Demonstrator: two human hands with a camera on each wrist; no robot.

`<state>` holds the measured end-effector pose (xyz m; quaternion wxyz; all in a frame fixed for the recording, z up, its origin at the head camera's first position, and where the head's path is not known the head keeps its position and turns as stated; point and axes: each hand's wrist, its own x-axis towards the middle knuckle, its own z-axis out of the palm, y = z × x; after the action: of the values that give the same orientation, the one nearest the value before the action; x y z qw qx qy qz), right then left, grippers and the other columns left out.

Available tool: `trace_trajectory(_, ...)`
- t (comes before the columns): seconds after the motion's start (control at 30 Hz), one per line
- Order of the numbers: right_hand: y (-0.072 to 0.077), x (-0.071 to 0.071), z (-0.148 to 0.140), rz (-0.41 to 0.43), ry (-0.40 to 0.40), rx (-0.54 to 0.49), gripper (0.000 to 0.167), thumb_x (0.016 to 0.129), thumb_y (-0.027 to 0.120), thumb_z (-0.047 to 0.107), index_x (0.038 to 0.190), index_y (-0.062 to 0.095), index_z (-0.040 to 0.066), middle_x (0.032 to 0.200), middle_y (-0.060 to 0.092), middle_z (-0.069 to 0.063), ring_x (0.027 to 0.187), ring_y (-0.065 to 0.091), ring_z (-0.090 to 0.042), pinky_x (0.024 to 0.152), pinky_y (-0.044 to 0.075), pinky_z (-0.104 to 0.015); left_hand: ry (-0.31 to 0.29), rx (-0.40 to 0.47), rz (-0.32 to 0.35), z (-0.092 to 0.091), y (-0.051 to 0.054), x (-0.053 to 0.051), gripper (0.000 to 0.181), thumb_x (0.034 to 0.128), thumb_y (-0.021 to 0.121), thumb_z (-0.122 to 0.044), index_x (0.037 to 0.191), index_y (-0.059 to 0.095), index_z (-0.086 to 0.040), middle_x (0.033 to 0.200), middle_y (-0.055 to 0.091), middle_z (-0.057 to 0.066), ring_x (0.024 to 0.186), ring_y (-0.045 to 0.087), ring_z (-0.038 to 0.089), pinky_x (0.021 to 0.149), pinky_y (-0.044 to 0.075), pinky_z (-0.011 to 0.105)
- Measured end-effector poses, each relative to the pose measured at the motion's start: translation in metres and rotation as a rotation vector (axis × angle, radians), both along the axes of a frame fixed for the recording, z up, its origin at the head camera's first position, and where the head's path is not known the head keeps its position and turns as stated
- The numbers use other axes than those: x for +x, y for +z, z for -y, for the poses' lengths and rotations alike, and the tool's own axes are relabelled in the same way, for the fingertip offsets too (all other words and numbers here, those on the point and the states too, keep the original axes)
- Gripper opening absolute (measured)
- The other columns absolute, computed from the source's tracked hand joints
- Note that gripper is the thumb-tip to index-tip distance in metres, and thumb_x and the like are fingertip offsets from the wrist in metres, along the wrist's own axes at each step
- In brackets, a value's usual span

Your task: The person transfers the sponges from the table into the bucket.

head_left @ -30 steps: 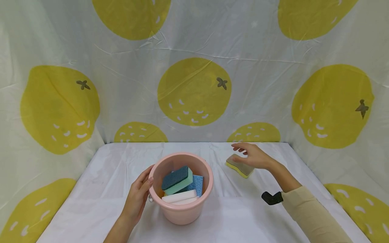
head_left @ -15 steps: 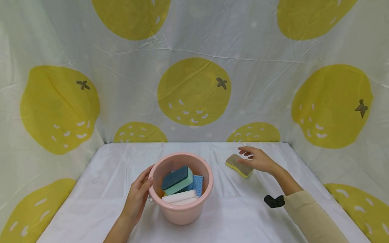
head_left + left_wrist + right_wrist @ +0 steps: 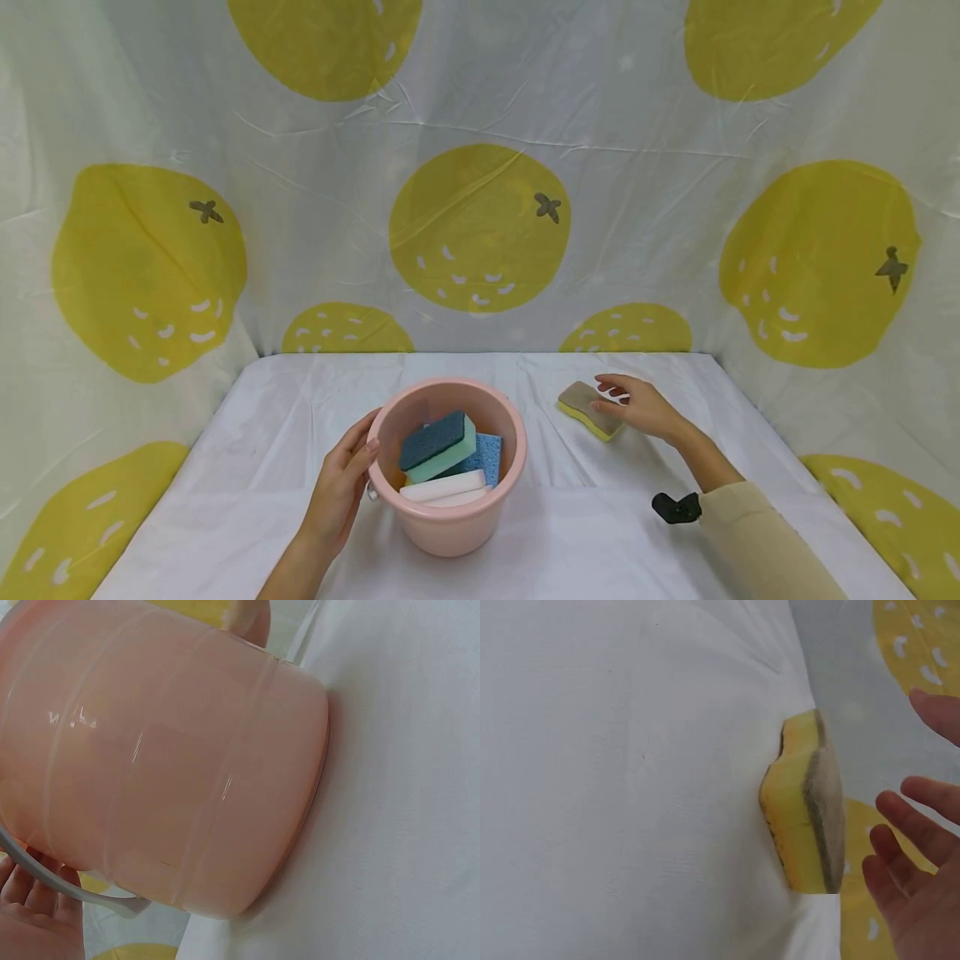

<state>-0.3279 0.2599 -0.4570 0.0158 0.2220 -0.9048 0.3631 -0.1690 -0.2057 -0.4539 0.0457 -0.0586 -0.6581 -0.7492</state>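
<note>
A pink bucket [image 3: 450,525] stands near the middle of the white-covered surface. My left hand [image 3: 337,479] holds its left rim, thumb over the edge and fingers along the outside. Inside lie a green sponge [image 3: 450,454] with a dark scouring side, a blue sponge [image 3: 489,454] and white sponge blocks [image 3: 442,486], partly overlapping. To the bucket's right rests a yellow sponge [image 3: 581,400] with a grey-brown top. Just above its right end hovers my right hand [image 3: 648,408], fingers spread and loosely bent. The right wrist view shows a gap between fingers and sponge [image 3: 799,817].
A grey bucket handle [image 3: 67,885] hangs at the bucket's left side. White cloth [image 3: 600,533] covers the surface. Lemon-patterned curtains [image 3: 480,108] rise at the back and both sides. A black device [image 3: 677,507] sits by the right sleeve.
My right hand has drawn back slightly to the right and toward me over the yellow sponge. The left hand, the bucket and the sponges stay where they were.
</note>
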Motion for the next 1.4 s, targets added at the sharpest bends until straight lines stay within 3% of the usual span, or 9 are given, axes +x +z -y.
trace_trajectory(0.2,-0.013,-0.004,-0.006,0.067,-0.053,0.024,0.070,0.096,0.075,0.035,0.146,0.051,-0.007,0.136,0.059,-0.025,0.121,0.056,-0.041,0.100,0.046,-0.057,0.004,0.002,-0.003,-0.001,0.000,0.000,0.050,0.1092,0.052,-0.025,0.156,0.044,-0.010,0.158,0.042,0.005,0.141,0.042,0.014,0.104,0.043,0.022)
trace_trajectory(0.37,-0.026,-0.006,-0.009,0.130,-0.073,0.069,0.084,0.091,0.079,0.039,0.150,0.044,-0.009,0.142,0.052,-0.027,0.122,0.053,-0.040,0.100,0.045,-0.055,0.002,0.003,0.001,-0.001,0.000,0.000,0.050,0.1089,0.053,-0.025,0.156,0.044,-0.010,0.158,0.042,0.005,0.141,0.042,0.015,0.104,0.043,0.022)
trace_trajectory(0.57,-0.034,-0.005,-0.008,0.134,-0.075,0.110,0.090,0.085,0.085,0.040,0.147,0.045,-0.012,0.140,0.054,-0.028,0.122,0.053,-0.039,0.100,0.043,-0.055,0.005,-0.002,0.006,0.000,-0.002,0.000,0.051,0.1090,0.053,-0.026,0.157,0.043,-0.012,0.159,0.041,0.004,0.141,0.042,0.015,0.104,0.043,0.023)
trace_trajectory(0.97,-0.029,-0.007,-0.008,0.130,-0.118,0.129,0.084,0.086,0.084,0.040,0.146,0.049,-0.007,0.139,0.057,-0.025,0.119,0.055,-0.036,0.097,0.046,-0.053,-0.001,0.009,0.001,0.000,-0.002,0.000,0.051,0.1092,0.052,-0.025,0.157,0.042,-0.011,0.159,0.041,0.005,0.140,0.043,0.011,0.104,0.043,0.023)
trace_trajectory(1.4,-0.012,-0.010,-0.009,0.105,-0.084,0.080,0.080,0.086,0.084,0.039,0.147,0.051,-0.003,0.134,0.060,-0.019,0.111,0.057,-0.032,0.091,0.048,-0.050,0.016,0.002,0.021,-0.001,-0.001,0.000,0.051,0.1090,0.053,-0.027,0.157,0.042,-0.011,0.159,0.041,0.004,0.141,0.042,0.014,0.104,0.043,0.022)
